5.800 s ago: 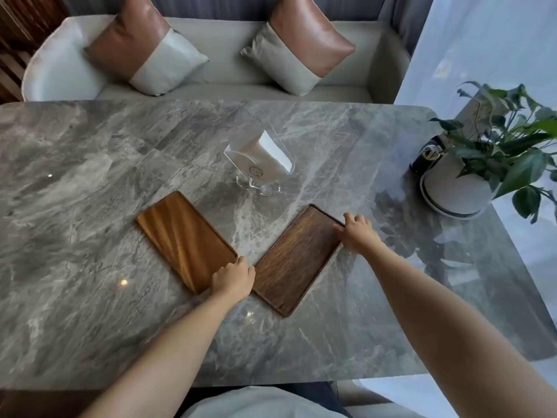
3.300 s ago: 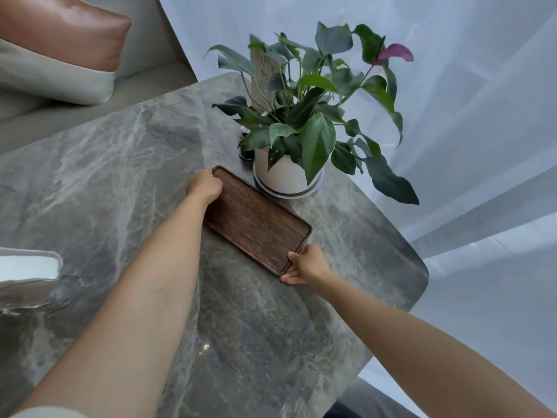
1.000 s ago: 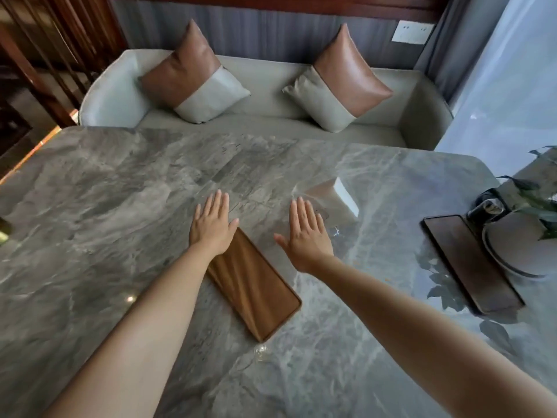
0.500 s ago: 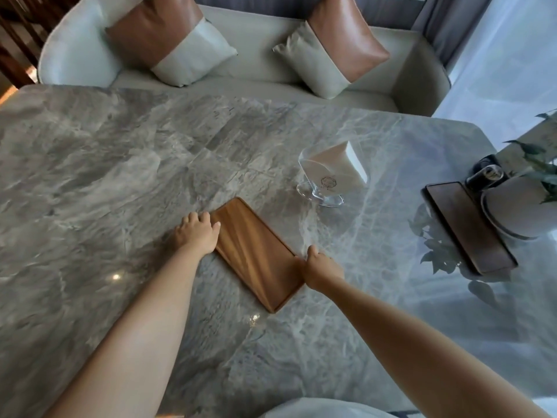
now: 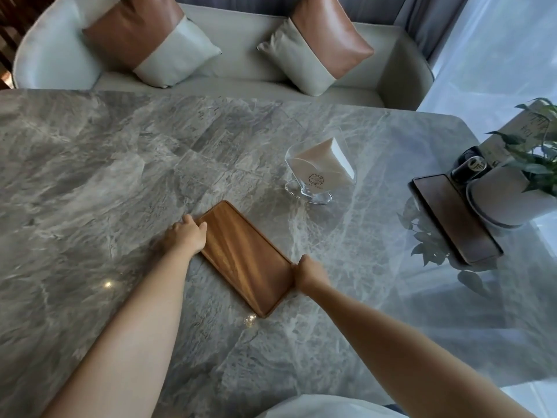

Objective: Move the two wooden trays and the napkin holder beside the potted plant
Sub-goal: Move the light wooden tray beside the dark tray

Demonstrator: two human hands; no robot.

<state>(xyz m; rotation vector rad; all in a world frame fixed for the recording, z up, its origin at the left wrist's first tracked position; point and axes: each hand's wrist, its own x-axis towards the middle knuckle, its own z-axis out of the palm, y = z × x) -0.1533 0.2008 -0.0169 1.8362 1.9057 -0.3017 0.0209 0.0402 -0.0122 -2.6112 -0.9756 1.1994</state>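
A light brown wooden tray (image 5: 244, 254) lies flat at the middle of the grey marble table (image 5: 90, 182). My left hand (image 5: 185, 236) grips its far left end and my right hand (image 5: 309, 274) grips its near right edge. The dark wooden tray (image 5: 452, 218) lies at the right, against the white pot of the potted plant (image 5: 512, 197). The clear napkin holder (image 5: 319, 170) with white napkins stands upright between the two trays, apart from both hands.
A small dark cylinder (image 5: 468, 170) stands behind the dark tray, beside the pot. A grey sofa (image 5: 247, 76) with two brown and grey cushions runs along the table's far side. A sheer curtain hangs at the right, past the table's rounded corner.
A second ago both hands hovered flat and open above the light tray. They came down and closed on its two ends. The dark tray lies where it was set beside the pot.
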